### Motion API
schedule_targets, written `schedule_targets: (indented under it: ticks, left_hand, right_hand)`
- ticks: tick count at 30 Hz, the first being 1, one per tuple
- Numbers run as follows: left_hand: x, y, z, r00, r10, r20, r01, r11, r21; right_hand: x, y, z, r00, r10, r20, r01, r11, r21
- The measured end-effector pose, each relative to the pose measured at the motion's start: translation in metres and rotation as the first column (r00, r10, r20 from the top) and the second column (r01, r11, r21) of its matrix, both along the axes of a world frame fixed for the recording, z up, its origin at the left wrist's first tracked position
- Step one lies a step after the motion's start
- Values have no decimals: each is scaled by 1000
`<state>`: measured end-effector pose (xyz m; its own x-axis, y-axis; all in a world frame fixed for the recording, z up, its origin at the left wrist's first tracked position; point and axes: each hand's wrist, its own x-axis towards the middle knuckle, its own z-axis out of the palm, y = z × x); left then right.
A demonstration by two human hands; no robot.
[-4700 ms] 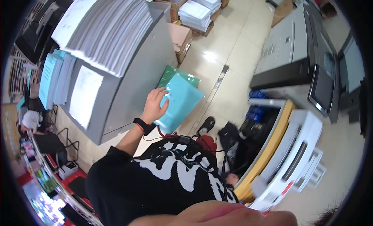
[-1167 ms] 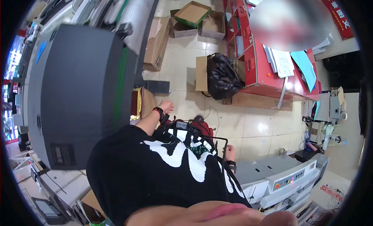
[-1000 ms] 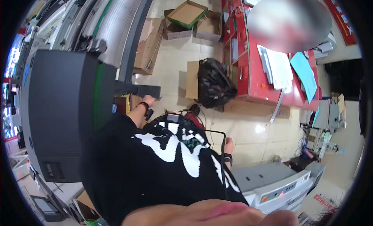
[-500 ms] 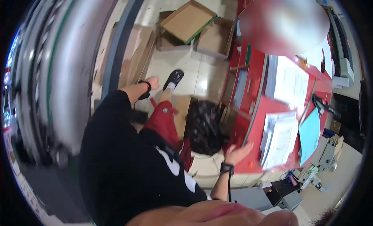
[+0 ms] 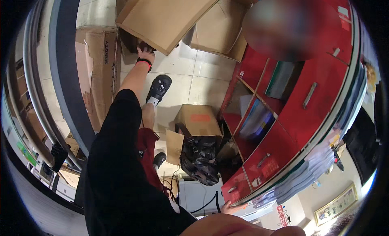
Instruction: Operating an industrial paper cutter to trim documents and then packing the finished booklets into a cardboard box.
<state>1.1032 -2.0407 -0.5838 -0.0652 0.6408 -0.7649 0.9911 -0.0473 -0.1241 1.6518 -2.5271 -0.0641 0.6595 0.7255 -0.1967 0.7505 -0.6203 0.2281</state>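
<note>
My left hand [image 5: 146, 55] reaches down to a shallow open cardboard box [image 5: 162, 17]. Its fingers curl at the lower edge of that box, and their tips are in shadow. The box is tilted and overlaps a second open cardboard box [image 5: 216, 27] on its right. My right hand [image 5: 232, 207] lies at the near edge of the red desk [image 5: 298, 128], fingers stretched out, holding nothing. Part of it is cut off from sight by my own face at the lower edge.
A large carton [image 5: 103, 69] stands left, beside a grey metal post [image 5: 67, 74]. Beside the desk's open shelves sit a small carton [image 5: 198, 118] and a black plastic bag [image 5: 200, 161]. Paper stacks [image 5: 302, 175] lie on the desk. My dark clog [image 5: 159, 88] is on the tiled floor.
I have bent lower, and the view has turned toward the floor. My left hand has moved forward from beside my leg to the box. My right hand remains by the desk.
</note>
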Motion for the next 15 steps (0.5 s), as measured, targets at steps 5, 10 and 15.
schedule_targets:
  ticks: [5,10,15]
  left_hand:
    - [37,-3,38,965,36,258,-19,997,-69]
    - [52,-8,215,635,-178,752,-329,818,471]
    - [73,-30,419,612,152,776,-737,467,489]
  right_hand:
    - [6,-7,27,993,-115,-31,112,990,-84]
    - [-4,7,30,999,28,44,-31,997,69]
    - [-3,-9,26,984,-124,-131,150,965,214]
